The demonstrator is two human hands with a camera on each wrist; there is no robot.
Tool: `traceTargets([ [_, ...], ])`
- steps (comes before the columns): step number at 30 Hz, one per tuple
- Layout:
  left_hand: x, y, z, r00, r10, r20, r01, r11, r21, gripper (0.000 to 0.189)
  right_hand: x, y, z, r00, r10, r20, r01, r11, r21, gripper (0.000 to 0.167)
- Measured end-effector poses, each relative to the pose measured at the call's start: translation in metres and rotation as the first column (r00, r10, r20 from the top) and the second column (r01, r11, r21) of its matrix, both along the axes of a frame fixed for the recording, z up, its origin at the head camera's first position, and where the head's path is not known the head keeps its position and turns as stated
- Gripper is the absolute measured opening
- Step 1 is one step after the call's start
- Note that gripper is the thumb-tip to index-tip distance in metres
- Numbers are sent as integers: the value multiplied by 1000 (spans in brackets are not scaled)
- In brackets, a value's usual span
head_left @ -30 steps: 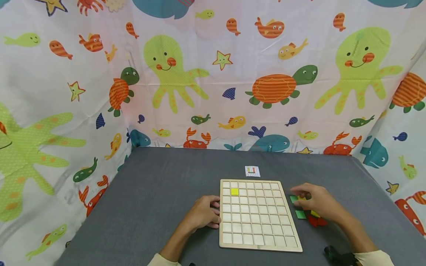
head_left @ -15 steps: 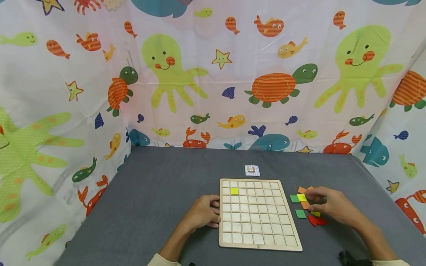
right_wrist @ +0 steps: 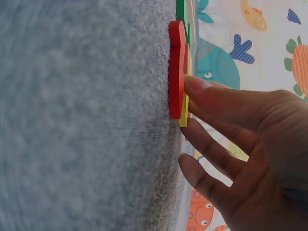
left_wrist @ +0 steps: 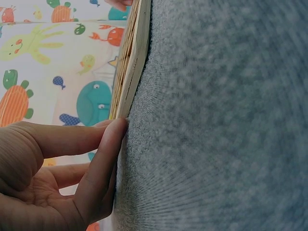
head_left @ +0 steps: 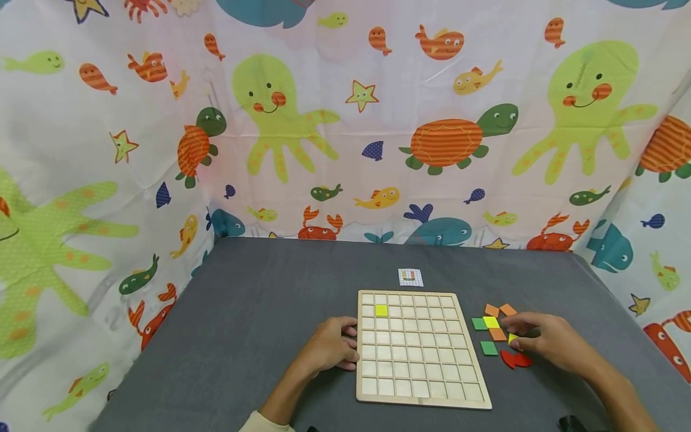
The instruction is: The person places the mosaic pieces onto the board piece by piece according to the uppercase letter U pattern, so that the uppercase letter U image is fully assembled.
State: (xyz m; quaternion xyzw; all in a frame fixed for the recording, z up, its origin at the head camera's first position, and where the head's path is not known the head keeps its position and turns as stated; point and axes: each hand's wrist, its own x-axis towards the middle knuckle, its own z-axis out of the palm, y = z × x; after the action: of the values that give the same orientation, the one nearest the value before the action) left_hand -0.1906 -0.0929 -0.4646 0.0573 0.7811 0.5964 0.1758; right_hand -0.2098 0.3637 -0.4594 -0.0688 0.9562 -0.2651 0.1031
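Note:
A wooden grid board with shallow square cells lies on the dark table. One yellow tile sits in a cell of its upper left part. My left hand pinches the board's left edge; thumb and finger meet at its rim in the left wrist view. My right hand is over the loose tiles, thumb and index apart. Its thumb touches another yellow tile, partly covered, beside red pieces. Green tiles, orange tiles and a further yellow tile lie nearby.
Behind the board lies a small white card printed with a grid and a coloured U-like pattern. A curtain with sea animals hangs behind and at both sides of the grey table. A black object is by the right forearm.
My right hand has drawn back rightward from the green and orange tiles to the yellow tile near the red pieces, uncovering the tiles behind. The left hand and board have stayed put.

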Motion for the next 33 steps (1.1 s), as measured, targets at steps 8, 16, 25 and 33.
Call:
traceTargets([
  [8, 1, 1, 1, 1000, -6, -6, 6, 1000, -4, 75, 4, 5, 1, 1000, -8, -12, 8, 1000, 28, 47],
  [16, 2, 2, 2, 999, -15, -29, 15, 1000, -14, 75, 7, 13, -1, 1000, 3, -4, -3, 998, 55, 39],
  [25, 1, 1, 2, 1000, -6, -11, 6, 1000, -3, 74, 5, 11, 2, 999, 43, -21, -41, 996, 76, 35],
  [33, 1, 0, 3, 1000, -5, -5, 5, 1000, -3, 73, 3, 2, 9, 999, 30, -23, -28, 997, 77, 35],
])
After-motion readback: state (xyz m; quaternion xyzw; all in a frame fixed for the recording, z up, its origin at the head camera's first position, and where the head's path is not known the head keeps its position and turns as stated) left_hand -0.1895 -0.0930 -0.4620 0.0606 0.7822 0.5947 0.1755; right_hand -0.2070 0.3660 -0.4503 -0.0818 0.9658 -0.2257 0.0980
